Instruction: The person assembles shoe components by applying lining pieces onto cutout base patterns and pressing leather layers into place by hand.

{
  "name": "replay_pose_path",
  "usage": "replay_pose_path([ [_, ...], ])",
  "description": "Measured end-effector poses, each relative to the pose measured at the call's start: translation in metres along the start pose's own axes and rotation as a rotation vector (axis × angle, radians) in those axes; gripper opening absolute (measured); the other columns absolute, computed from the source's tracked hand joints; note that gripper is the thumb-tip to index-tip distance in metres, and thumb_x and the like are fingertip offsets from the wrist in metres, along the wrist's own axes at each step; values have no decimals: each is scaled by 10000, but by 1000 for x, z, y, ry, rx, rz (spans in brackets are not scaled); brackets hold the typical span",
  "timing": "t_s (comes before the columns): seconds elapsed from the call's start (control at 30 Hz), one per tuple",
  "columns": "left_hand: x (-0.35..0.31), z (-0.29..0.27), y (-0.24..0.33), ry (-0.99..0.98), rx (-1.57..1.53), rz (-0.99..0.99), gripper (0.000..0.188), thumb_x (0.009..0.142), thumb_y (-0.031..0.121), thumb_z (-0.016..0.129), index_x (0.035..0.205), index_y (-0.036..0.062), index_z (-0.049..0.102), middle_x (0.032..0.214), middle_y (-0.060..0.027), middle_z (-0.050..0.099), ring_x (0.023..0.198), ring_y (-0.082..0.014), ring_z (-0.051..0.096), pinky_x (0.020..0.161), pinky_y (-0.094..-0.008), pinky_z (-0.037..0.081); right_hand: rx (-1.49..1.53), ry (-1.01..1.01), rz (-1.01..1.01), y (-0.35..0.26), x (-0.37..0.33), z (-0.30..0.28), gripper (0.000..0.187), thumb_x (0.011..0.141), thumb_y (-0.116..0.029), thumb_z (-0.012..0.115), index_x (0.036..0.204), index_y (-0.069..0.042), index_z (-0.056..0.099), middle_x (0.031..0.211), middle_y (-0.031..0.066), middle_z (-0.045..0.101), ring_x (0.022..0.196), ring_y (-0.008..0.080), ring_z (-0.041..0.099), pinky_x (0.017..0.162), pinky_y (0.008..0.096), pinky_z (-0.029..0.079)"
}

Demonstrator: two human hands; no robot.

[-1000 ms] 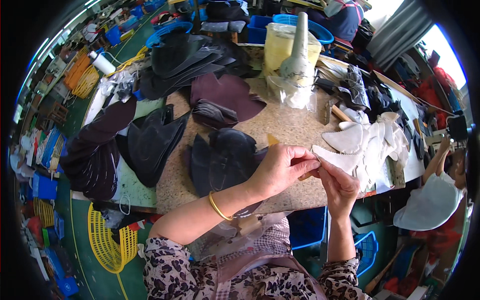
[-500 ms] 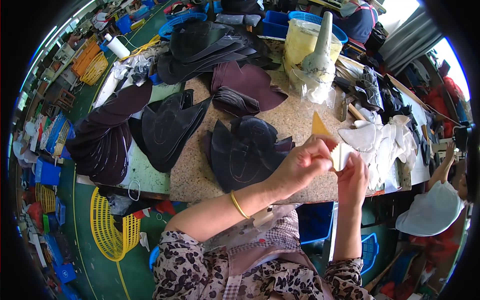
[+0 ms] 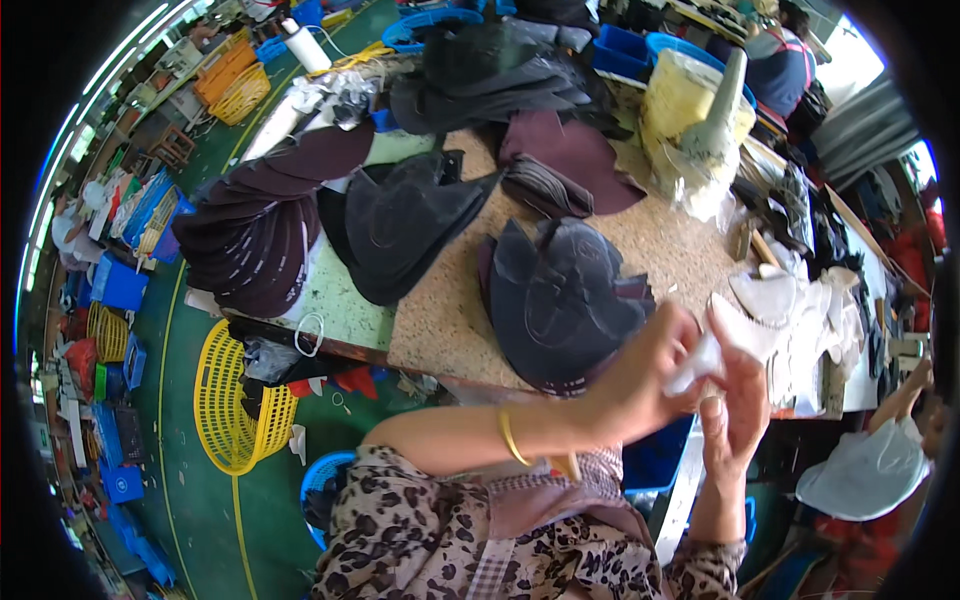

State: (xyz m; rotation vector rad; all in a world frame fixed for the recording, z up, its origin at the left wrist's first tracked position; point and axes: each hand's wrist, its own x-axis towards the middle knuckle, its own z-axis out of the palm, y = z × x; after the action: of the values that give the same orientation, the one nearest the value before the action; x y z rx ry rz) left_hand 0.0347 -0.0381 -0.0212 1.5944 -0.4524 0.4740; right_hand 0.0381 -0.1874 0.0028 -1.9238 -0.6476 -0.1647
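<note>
In front of the table's near edge, my hands are close together around a small white piece (image 3: 697,366), blurred by motion. My left hand (image 3: 640,385), on the arm with the gold bangle, has its fingers closed on this piece. My right hand (image 3: 740,410) has bent fingers against the piece's other side, its thumb standing lower and apart. Behind them lies a loose pile of pale, scallop-edged pieces (image 3: 815,310). Left of the hands rests a stack of dark cut pieces (image 3: 565,295). A small tan piece (image 3: 567,466) shows against my apron, below my left forearm.
More dark stacks (image 3: 405,225) and a fanned maroon stack (image 3: 250,225) cover the table's left. A yellowish tub (image 3: 675,105) with a grey-green cone (image 3: 718,120) stands at the back right. A yellow basket (image 3: 225,400) is on the green floor. Another person (image 3: 875,450) sits at right.
My view has shifted, so the table appears farther right. The tan zigzag-edged piece that stuck up above my hands is gone from there. A tan piece now shows by my apron. My right hand's fingers have spread somewhat.
</note>
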Motion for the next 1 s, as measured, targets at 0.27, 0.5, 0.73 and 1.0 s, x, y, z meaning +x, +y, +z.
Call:
replay_pose_path([
  [0.27,-21,-98,-4,120,-192,-554,238,873,159,582,1006,-5,472,883,-41,526,812,-111,516,718,-259,430,596,-230,568,30,46,43,387,768,-49,663,1100,14,476,712,5,542,591,76,529,425,188,419],
  [0.5,-43,-134,-33,46,670,-269,221,837,171,628,868,-30,542,917,-86,496,822,-178,508,730,-292,421,163,-332,382,32,57,69,338,783,-39,641,1084,12,496,731,18,549,604,71,538,447,182,419],
  [0.73,-47,-129,-43,0,970,-203,376,684,187,718,940,2,513,950,-88,479,881,-274,472,757,-392,397,-231,-352,159,43,52,79,339,746,-117,694,1030,-31,530,714,57,578,588,166,594,504,286,473],
  [1.0,-41,-127,-34,-198,968,48,193,691,44,612,876,96,599,999,-14,529,934,-206,489,795,-352,398,-226,-196,-32,61,144,83,135,850,-85,575,900,18,647,805,54,651,686,88,593,533,243,470],
])
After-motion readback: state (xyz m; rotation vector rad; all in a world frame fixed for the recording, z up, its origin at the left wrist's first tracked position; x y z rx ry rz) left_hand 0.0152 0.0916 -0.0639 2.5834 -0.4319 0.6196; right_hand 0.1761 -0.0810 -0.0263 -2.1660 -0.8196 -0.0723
